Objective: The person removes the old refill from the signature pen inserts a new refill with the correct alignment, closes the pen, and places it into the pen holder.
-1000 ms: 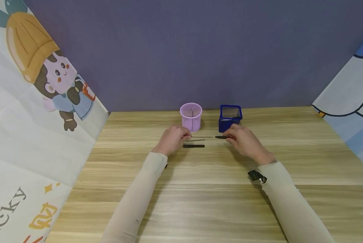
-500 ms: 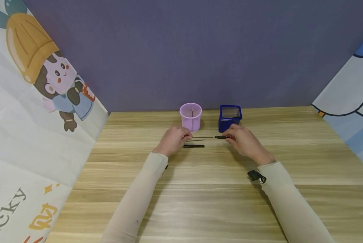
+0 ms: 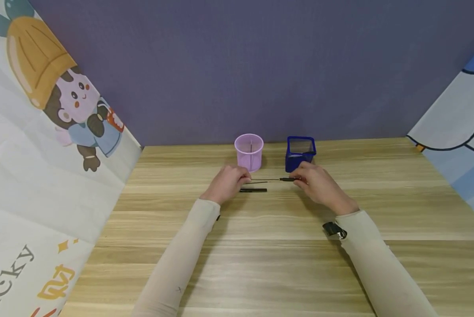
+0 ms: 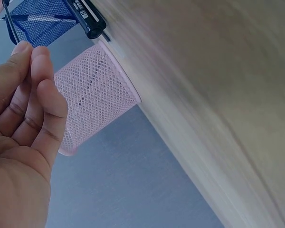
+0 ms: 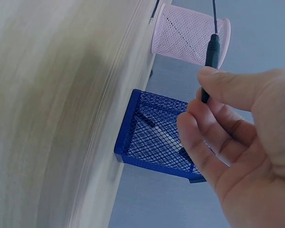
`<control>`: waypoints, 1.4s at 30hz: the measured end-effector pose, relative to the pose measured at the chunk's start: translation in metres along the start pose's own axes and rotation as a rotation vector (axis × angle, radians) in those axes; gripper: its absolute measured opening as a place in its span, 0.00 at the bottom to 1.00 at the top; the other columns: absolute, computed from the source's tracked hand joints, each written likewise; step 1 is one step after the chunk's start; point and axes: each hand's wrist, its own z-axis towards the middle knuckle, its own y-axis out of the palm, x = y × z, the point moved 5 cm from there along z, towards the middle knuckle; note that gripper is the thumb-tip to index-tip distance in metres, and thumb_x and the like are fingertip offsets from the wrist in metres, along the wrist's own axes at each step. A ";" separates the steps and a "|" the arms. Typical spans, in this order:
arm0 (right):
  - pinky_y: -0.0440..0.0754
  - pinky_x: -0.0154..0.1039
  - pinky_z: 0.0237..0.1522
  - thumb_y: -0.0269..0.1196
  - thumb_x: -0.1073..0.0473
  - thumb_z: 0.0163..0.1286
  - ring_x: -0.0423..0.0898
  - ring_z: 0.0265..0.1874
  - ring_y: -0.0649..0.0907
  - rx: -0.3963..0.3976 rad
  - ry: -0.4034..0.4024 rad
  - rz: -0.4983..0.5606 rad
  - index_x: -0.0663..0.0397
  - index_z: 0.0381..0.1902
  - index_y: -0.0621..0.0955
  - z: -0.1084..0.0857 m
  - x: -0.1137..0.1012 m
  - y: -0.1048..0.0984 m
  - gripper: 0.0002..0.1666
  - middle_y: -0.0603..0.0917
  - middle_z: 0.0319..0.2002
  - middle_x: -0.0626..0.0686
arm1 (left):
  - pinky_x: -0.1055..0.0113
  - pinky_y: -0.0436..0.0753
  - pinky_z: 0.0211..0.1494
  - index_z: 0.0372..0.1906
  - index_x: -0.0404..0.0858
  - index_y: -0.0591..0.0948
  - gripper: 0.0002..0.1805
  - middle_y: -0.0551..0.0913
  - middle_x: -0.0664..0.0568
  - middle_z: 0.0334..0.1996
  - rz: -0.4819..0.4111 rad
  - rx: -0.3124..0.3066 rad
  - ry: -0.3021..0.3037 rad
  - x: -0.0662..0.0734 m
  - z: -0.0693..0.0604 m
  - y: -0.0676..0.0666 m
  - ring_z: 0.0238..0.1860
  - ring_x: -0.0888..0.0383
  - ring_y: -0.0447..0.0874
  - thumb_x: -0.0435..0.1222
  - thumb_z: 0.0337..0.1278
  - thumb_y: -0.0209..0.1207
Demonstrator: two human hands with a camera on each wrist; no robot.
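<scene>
My left hand (image 3: 226, 181) pinches the end of a thin dark pen refill (image 3: 265, 179) between thumb and fingertips. From the other side, my right hand (image 3: 320, 184) holds a short black pen barrel piece (image 5: 212, 52) between thumb and forefinger. The refill's tip meets the end of this piece in the right wrist view; whether it sits inside cannot be told. On the table just below the held refill lies a second refill (image 3: 257, 182). Nearer to me is a black pen part (image 3: 253, 190) with a clip, its white print showing in the left wrist view.
Behind my left hand stands a pink mesh pen cup (image 3: 249, 154) with a thin dark stick inside. A blue square mesh holder (image 3: 300, 154), containing a pen, stands right behind my right hand. The wood-grain table (image 3: 276, 264) meets a dark blue-grey wall (image 3: 237, 70).
The small gap between the refill's tip and the black barrel piece has closed, as the two came slightly together. Both hands keep their grip, and the other objects stay put.
</scene>
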 end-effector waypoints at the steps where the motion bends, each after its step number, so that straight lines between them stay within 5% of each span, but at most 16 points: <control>1: 0.76 0.42 0.33 0.68 0.67 0.68 0.46 0.29 0.78 0.001 -0.003 0.001 0.60 0.47 0.88 0.000 0.000 0.000 0.10 0.84 0.37 0.54 | 0.64 0.87 0.45 0.34 0.40 0.88 0.03 0.91 0.54 0.32 -0.002 0.000 -0.003 0.000 0.000 0.001 0.35 0.58 0.88 0.35 0.63 0.68; 20: 0.81 0.45 0.36 0.69 0.68 0.67 0.47 0.32 0.81 -0.010 0.009 0.029 0.61 0.45 0.87 0.001 -0.006 0.002 0.09 0.83 0.36 0.54 | 0.67 0.87 0.42 0.35 0.39 0.88 0.04 0.90 0.52 0.32 -0.059 -0.018 -0.053 0.000 -0.001 0.005 0.33 0.60 0.87 0.36 0.62 0.69; 42: 0.84 0.46 0.37 0.69 0.69 0.66 0.48 0.33 0.84 -0.005 -0.004 0.050 0.60 0.43 0.87 0.001 -0.006 0.004 0.08 0.85 0.36 0.54 | 0.69 0.85 0.37 0.32 0.41 0.87 0.06 0.89 0.55 0.29 -0.036 -0.050 -0.036 0.004 0.000 0.009 0.30 0.63 0.83 0.39 0.62 0.68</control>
